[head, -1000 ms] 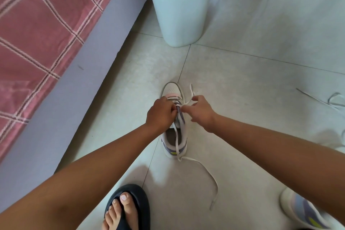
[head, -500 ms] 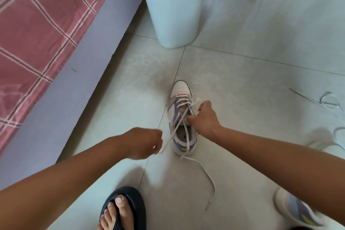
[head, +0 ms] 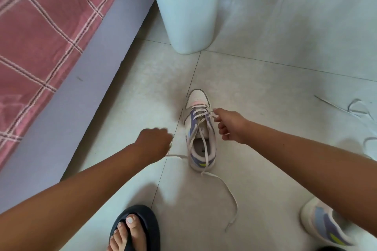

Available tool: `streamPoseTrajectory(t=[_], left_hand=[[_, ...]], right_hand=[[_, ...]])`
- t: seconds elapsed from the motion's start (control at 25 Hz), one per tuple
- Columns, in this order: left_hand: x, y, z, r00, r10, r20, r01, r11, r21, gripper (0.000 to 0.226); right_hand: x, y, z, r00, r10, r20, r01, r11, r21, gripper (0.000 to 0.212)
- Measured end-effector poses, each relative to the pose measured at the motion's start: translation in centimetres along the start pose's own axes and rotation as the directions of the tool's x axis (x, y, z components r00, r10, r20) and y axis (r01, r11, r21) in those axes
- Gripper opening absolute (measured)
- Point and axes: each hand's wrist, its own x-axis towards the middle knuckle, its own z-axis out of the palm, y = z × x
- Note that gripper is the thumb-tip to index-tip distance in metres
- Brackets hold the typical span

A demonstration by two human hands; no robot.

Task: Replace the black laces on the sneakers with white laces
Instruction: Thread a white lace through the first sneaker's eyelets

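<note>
Sneaker lacing on our tiled floor, between the checked bed and the white bin.

We keep the sneaker upright, toe toward the bin, white lace crisscrossed through its eyelets. Our left hand is fisted just left of it, gripping one lace end; our right hand pinches a crossing by the upper eyelets. The other end trails toward our sandal.

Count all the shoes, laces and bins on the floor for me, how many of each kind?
Sneakers: 2 (one being laced, one at the frame's right edge)
Sandal: 1
White laces: 2 (one in the shoe, one loose)
Trash bin: 1
Total: 6
</note>
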Motion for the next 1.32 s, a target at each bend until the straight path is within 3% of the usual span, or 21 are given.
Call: streamPoseTrajectory(t=[0.08,0.12,0.28,0.48,0.64,0.84,0.92,1.0,1.12,1.2,1.32], left_hand=[[2.0,1.9,-2.0,0.96,-0.043,-0.278,-0.024,0.972,-0.234,0.026],[3.0,2.9,-2.7,0.943,-0.075,-0.323,-0.038,0.943,-0.331,0.027],[5.7,5.8,-3.3,0.97,-0.155,-0.187,0.057,0.893,-0.447,0.031],[6.8,5.4,-3.0,0.947,-0.287,-0.144,0.156,0.802,-0.576,0.038],[6.3,5.1,-2.8,0.951,-0.258,-0.172,0.105,0.79,-0.603,0.03],[6.1,5.0,-2.4,0.955,-0.241,-0.175,0.078,0.769,-0.634,0.028],[6.2,5.1,-2.3,0.96,-0.23,-0.161,0.077,0.769,-0.634,0.029],[6.2,5.1,-2.3,0.961,-0.226,-0.162,0.075,0.772,-0.631,0.03],[6.1,5.0,-2.3,0.96,-0.224,-0.168,0.07,0.771,-0.633,0.03],[6.1,5.1,-2.2,0.96,-0.219,-0.173,0.063,0.775,-0.629,0.029],[6.0,5.1,-2.0,0.959,-0.216,-0.182,0.056,0.777,-0.627,0.028]], right_hand=[[0.7,-0.4,0.1,0.995,-0.03,-0.099,0.034,0.999,0.038,0.027],[0.9,-0.5,0.3,0.992,-0.027,-0.127,0.036,0.997,0.066,0.024],[1.4,-0.2,1.0,0.979,0.058,-0.194,-0.015,0.976,0.215,0.007],[1.9,0.4,0.6,0.983,-0.036,-0.179,0.049,0.997,0.066,0.01],[2.0,0.2,-0.4,0.986,-0.151,-0.076,0.157,0.985,0.075,0.011],[2.5,-0.4,-3.1,0.974,-0.127,0.187,0.042,0.915,0.402,0.017],[2.5,-0.4,-3.6,0.97,-0.159,0.185,0.085,0.931,0.354,0.011],[2.4,-0.4,-3.3,0.967,-0.215,0.137,0.197,0.971,0.136,0.003],[2.2,-0.5,-2.8,0.95,-0.303,0.075,0.311,0.937,-0.157,0.004],[2.1,-0.6,-2.9,0.949,-0.301,0.094,0.312,0.939,-0.143,0.01],[2.0,-1.1,-3.6,0.964,-0.18,0.193,0.163,0.982,0.099,0.021]])
